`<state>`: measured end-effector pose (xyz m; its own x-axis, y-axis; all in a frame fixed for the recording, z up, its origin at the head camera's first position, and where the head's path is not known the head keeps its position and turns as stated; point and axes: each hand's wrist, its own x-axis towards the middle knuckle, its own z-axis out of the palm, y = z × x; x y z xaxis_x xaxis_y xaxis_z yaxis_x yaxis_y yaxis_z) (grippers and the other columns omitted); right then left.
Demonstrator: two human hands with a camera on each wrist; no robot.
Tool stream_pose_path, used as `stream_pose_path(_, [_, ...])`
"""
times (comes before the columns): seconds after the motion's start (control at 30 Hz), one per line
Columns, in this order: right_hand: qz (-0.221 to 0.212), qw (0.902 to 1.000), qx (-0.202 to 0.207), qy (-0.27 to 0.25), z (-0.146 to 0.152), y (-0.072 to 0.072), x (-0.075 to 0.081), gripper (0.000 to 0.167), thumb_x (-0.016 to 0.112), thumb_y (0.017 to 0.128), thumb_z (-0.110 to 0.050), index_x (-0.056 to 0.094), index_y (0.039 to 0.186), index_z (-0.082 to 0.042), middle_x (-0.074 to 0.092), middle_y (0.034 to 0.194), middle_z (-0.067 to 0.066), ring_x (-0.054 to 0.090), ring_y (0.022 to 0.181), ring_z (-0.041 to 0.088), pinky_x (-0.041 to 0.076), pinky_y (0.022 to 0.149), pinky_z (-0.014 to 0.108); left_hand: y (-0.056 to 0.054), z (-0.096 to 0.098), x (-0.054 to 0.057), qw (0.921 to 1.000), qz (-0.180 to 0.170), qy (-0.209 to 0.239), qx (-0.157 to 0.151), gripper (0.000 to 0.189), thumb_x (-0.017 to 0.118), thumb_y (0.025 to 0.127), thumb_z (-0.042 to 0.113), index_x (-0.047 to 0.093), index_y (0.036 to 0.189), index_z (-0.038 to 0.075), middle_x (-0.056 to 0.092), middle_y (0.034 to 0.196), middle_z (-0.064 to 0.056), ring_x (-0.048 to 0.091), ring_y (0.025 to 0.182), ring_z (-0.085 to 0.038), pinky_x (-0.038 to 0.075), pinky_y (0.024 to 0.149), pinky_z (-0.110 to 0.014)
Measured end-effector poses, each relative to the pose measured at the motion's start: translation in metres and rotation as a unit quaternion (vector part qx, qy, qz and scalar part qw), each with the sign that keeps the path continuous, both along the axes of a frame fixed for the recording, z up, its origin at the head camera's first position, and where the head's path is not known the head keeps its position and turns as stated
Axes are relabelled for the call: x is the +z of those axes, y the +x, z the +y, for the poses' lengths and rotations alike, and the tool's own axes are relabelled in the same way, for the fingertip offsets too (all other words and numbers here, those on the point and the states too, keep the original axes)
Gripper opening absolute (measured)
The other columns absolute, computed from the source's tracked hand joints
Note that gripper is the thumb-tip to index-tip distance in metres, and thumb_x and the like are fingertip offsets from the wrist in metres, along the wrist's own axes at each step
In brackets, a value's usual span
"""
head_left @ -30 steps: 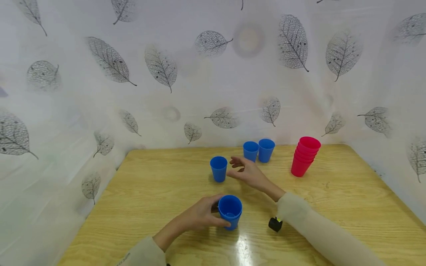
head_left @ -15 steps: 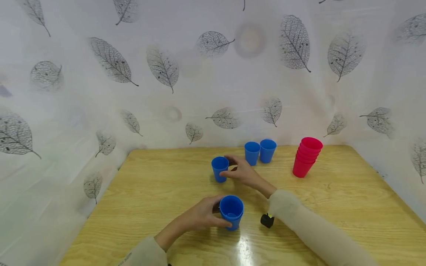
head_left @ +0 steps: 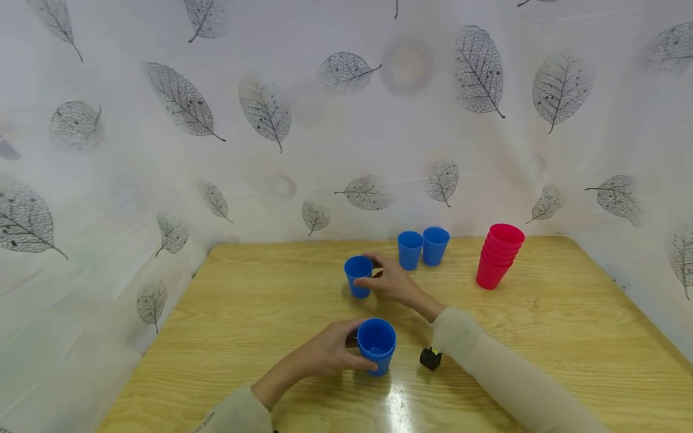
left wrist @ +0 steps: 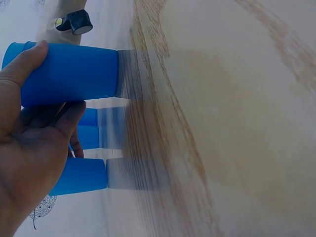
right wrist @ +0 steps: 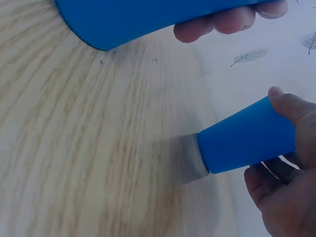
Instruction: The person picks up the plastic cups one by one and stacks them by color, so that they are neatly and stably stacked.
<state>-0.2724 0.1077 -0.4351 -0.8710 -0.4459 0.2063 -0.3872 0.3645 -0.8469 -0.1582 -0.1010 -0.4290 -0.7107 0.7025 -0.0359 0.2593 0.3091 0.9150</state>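
My left hand (head_left: 330, 349) grips a short stack of nested blue cups (head_left: 377, 346) near the front of the table, thumb on the near side and fingers behind. In the left wrist view the stack (left wrist: 74, 71) stands upright, its base right at the wood. Farther back, my right hand (head_left: 392, 279) holds a single blue cup (head_left: 357, 276) from its right side. The right wrist view shows thumb and fingers on opposite sides of this cup (right wrist: 247, 138), its base at the tabletop. Part of its wall is hidden by the hand.
Two more blue cups (head_left: 409, 249) stand side by side at the table's back edge. A stack of red cups (head_left: 498, 257) is at the back right. A small black device (head_left: 431, 359) is at the right wrist. Leaf-printed sheeting (head_left: 346, 120) encloses the table (head_left: 260, 288).
My right hand has moved left to the single blue cup and closed its thumb and fingers on it. The left hand keeps its hold on the stack.
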Motion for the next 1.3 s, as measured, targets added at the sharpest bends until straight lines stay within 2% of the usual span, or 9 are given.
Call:
stream_pose_path(0.33, [0.016, 0.9998, 0.002, -0.007, 0.02, 0.013, 0.004, 0.063, 0.08, 0.093, -0.026, 0.054, 0.145, -0.002, 0.061, 0.14, 0.015, 0.063, 0.117, 0.03, 0.058, 0.093, 0.039, 0.001, 0.002, 0.001, 0.9999, 0.01, -0.002, 0.004, 0.056, 0.084, 0.088, 0.013, 0.058, 0.138, 0.011, 0.066, 0.128, 0.002, 0.062, 0.12, -0.01, 0.049, 0.104, -0.026])
stream_pose_path(0.73, [-0.007, 0.9991, 0.01, -0.04, 0.053, 0.036, 0.012, 0.063, 0.078, 0.094, -0.017, 0.051, 0.147, 0.002, 0.061, 0.139, 0.019, 0.069, 0.107, 0.028, 0.059, 0.088, 0.029, 0.002, 0.002, 0.001, 1.0, 0.004, 0.006, 0.003, 0.055, 0.084, 0.088, 0.011, 0.059, 0.138, 0.01, 0.067, 0.128, 0.0, 0.063, 0.12, -0.011, 0.049, 0.103, -0.024])
stream_pose_path(0.97, [-0.001, 0.9988, 0.014, -0.047, 0.072, 0.05, 0.017, 0.057, 0.076, 0.095, -0.015, 0.053, 0.144, 0.001, 0.066, 0.13, 0.019, 0.069, 0.105, 0.028, 0.059, 0.087, 0.03, 0.002, 0.003, 0.002, 1.0, 0.007, 0.006, 0.0, 0.054, 0.084, 0.088, 0.012, 0.059, 0.136, 0.009, 0.067, 0.128, -0.003, 0.063, 0.12, -0.013, 0.049, 0.103, -0.025])
stream_pose_path(1.1, [0.0, 0.9995, 0.002, -0.033, 0.084, 0.059, 0.018, 0.058, 0.076, 0.096, -0.018, 0.052, 0.144, 0.002, 0.066, 0.129, 0.018, 0.069, 0.104, 0.027, 0.06, 0.085, 0.028, 0.002, 0.002, 0.002, 1.0, 0.005, 0.007, 0.002, 0.055, 0.084, 0.088, 0.012, 0.059, 0.137, 0.01, 0.067, 0.129, -0.002, 0.063, 0.12, -0.011, 0.049, 0.103, -0.024])
stream_pose_path(1.3, [0.023, 0.9995, -0.003, -0.021, 0.099, 0.07, 0.019, 0.059, 0.076, 0.095, -0.014, 0.051, 0.146, 0.003, 0.061, 0.139, 0.02, 0.068, 0.109, 0.027, 0.059, 0.088, 0.031, 0.002, 0.002, 0.001, 0.9999, 0.008, 0.011, 0.004, 0.059, 0.085, 0.087, 0.011, 0.058, 0.139, 0.009, 0.067, 0.128, 0.0, 0.063, 0.12, -0.01, 0.049, 0.104, -0.025])
